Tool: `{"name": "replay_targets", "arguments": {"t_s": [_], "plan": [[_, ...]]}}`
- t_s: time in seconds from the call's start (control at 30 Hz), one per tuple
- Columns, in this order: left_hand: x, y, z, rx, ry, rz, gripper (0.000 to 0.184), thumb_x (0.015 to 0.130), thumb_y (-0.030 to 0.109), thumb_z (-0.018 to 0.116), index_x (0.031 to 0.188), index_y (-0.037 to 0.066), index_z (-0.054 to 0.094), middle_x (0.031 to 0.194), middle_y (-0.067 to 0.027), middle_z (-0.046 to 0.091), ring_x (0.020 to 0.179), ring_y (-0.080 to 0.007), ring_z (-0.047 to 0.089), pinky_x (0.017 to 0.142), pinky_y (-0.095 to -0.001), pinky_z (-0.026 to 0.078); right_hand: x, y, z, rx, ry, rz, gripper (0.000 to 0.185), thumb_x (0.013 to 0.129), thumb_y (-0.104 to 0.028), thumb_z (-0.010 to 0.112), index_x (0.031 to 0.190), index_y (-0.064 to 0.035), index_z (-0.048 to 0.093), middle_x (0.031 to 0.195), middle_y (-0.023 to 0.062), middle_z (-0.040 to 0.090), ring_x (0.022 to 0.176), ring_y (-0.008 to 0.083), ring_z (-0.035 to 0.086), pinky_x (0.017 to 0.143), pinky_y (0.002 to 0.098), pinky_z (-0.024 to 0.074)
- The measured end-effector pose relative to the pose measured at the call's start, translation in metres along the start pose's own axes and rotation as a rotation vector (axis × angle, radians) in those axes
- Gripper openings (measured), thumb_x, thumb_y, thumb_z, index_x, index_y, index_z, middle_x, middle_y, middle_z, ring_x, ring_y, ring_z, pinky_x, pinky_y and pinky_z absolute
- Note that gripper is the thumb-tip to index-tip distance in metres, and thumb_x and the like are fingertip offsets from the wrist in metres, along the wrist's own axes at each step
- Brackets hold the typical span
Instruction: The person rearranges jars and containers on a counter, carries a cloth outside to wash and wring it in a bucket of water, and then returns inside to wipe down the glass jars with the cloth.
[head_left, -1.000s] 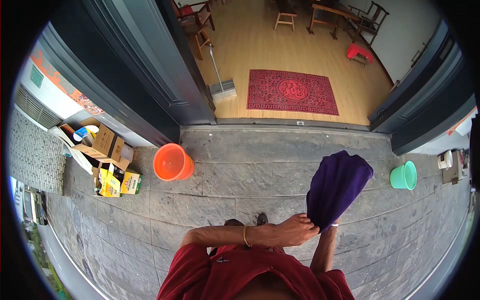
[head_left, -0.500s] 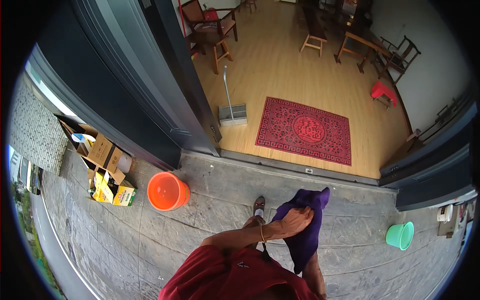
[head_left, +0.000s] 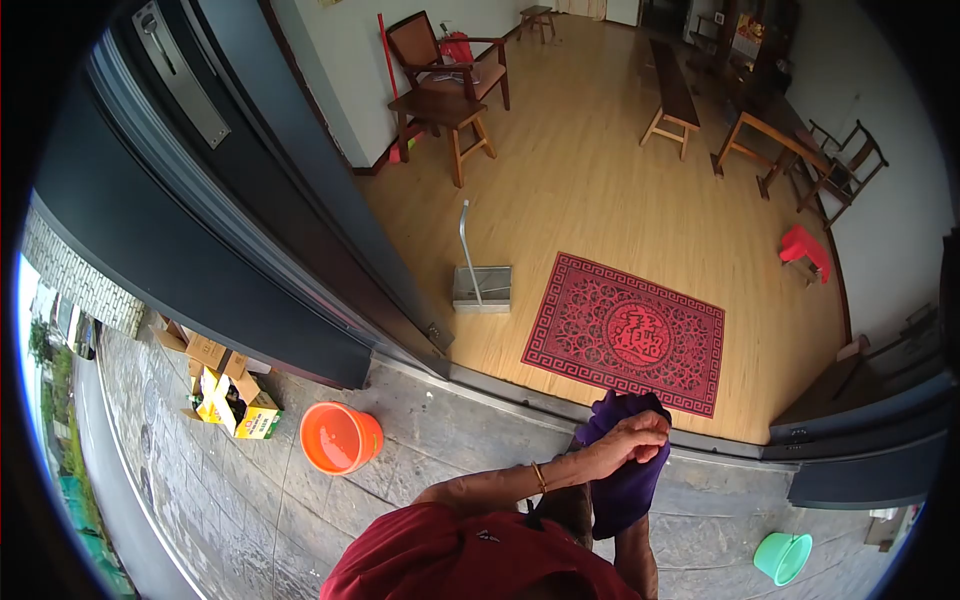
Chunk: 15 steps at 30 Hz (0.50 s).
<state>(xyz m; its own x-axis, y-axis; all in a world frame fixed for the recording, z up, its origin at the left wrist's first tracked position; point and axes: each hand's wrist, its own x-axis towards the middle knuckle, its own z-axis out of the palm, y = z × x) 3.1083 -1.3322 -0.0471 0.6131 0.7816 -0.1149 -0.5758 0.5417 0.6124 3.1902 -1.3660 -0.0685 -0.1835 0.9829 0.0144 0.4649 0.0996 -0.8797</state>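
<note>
A dark purple cloth [head_left: 632, 492] hangs in front of my body, just outside the doorway. My left hand [head_left: 628, 443] lies over the upper part of the cloth, its fingers bent together near the cloth's top edge. The cloth drapes over my right forearm and covers my right hand, so its fingers are hidden. Behind the cloth's top is the door sill, with the red patterned mat [head_left: 632, 335] beyond it.
An orange bucket [head_left: 340, 440] stands at the left near cardboard boxes [head_left: 228, 390]; a green bucket [head_left: 782, 558] is at the lower right. Inside are a long-handled dustpan [head_left: 482, 288], a stool [head_left: 440, 108], a chair [head_left: 470, 75] and a bench [head_left: 672, 90]. Dark door panels flank the doorway.
The view has shifted toward the doorway, showing more of the room. The cloth was held out to the right; it now hangs lower over my right forearm, with my left hand on top of it.
</note>
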Motion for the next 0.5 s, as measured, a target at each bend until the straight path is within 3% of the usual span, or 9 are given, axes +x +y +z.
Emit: {"name": "replay_targets", "arguments": {"t_s": [0.1, 0.3, 0.37, 0.4, 0.43, 0.5], "plan": [[0.051, 0.026, -0.015, -0.422, 0.113, 0.104, 0.021, 0.089, 0.02, 0.058, 0.104, 0.004, 0.058, 0.091, -0.0065, 0.063, 0.063, -0.0118, 0.052, 0.057, -0.0243, 0.043, 0.056, 0.002, -0.012, 0.062, -0.078, -0.039, 0.056, 0.084, -0.032, 0.06, 0.13, -0.0076, 0.039, 0.126, 0.0101, 0.044, 0.119, 0.0218, 0.043, 0.103, 0.0388, 0.0325], [0.149, 0.092, -0.033, -0.258, 0.155, 0.323, 0.025, 0.09, 0.022, 0.06, 0.109, 0.007, 0.056, 0.098, -0.0065, 0.063, 0.079, -0.0142, 0.059, 0.066, -0.0282, 0.05, 0.18, 0.008, -0.036, 0.129, -0.26, -0.174, 0.052, 0.089, -0.032, 0.054, 0.133, -0.0077, 0.039, 0.13, 0.0104, 0.044, 0.122, 0.0206, 0.042, 0.106, 0.04, 0.0303], [0.169, 0.111, -0.027, 0.853, 0.25, 0.56, 0.031, 0.089, 0.022, 0.062, 0.113, 0.005, 0.053, 0.108, -0.0098, 0.059, 0.084, -0.0186, 0.061, 0.07, -0.0314, 0.05, 0.213, 0.01, -0.047, 0.118, -0.291, -0.194, 0.051, 0.091, -0.032, 0.052, 0.134, -0.0077, 0.039, 0.132, 0.0105, 0.044, 0.123, 0.0203, 0.042, 0.107, 0.0404, 0.0296], [0.177, 0.12, -0.027, 1.15, 0.161, 0.728, 0.042, 0.086, 0.022, 0.065, 0.121, 0.004, 0.05, 0.124, -0.0161, 0.05, 0.105, -0.0283, 0.056, 0.084, -0.0392, 0.047, 0.228, 0.012, -0.052, 0.108, -0.307, -0.202, 0.05, 0.091, -0.032, 0.051, 0.134, -0.0077, 0.039, 0.133, 0.0106, 0.045, 0.123, 0.0201, 0.042, 0.107, 0.0406, 0.0292], [0.184, 0.126, -0.029, 1.153, 0.185, 0.731, 0.042, 0.086, 0.022, 0.065, 0.121, 0.004, 0.05, 0.124, -0.0161, 0.05, 0.105, -0.0283, 0.056, 0.084, -0.0392, 0.047, 0.242, 0.015, -0.058, 0.075, -0.318, -0.218, 0.05, 0.092, -0.032, 0.05, 0.135, -0.0077, 0.039, 0.133, 0.0106, 0.045, 0.124, 0.0199, 0.042, 0.108, 0.0409, 0.0288], [0.195, 0.132, -0.03, 1.561, 0.103, 0.933, 0.056, 0.083, 0.024, 0.066, 0.131, 0.005, 0.045, 0.138, -0.0199, 0.038, 0.127, -0.0351, 0.04, 0.101, -0.0437, 0.037, 0.27, 0.021, -0.069, -0.03, -0.342, -0.271, 0.049, 0.094, -0.032, 0.047, 0.136, -0.0077, 0.039, 0.135, 0.0108, 0.045, 0.125, 0.0195, 0.042, 0.109, 0.0413, 0.0281]]}}
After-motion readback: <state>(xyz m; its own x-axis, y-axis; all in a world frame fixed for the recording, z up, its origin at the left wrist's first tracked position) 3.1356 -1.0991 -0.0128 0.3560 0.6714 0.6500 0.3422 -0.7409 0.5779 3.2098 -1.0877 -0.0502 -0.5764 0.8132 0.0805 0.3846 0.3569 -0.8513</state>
